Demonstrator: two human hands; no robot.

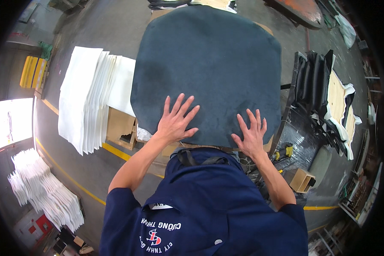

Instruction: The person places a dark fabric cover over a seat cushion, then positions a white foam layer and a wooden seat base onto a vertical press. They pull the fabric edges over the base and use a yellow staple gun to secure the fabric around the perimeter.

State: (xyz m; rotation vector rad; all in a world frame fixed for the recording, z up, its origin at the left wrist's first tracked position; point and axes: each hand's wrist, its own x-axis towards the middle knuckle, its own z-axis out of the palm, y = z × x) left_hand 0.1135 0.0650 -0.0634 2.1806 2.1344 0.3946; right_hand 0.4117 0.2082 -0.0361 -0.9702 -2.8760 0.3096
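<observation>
The left hand (pixel 173 124) and right hand (pixel 251 138), fingers spread, gripping nothing, rest on the central dark panel's (pixel 211 64) near part. Smoothing seems under way; the next move likely calls for even pressure.

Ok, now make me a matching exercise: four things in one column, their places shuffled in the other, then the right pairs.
1. Left hand
2. White sheets
3. Dark panel
4. Right hand

A. Beneath both hands
B. On the panel, right of its centre
C. On the panel, left of its centre
D. Stacked beyond the panel's left side

Pairs: 1-C, 2-D, 3-A, 4-B
</observation>
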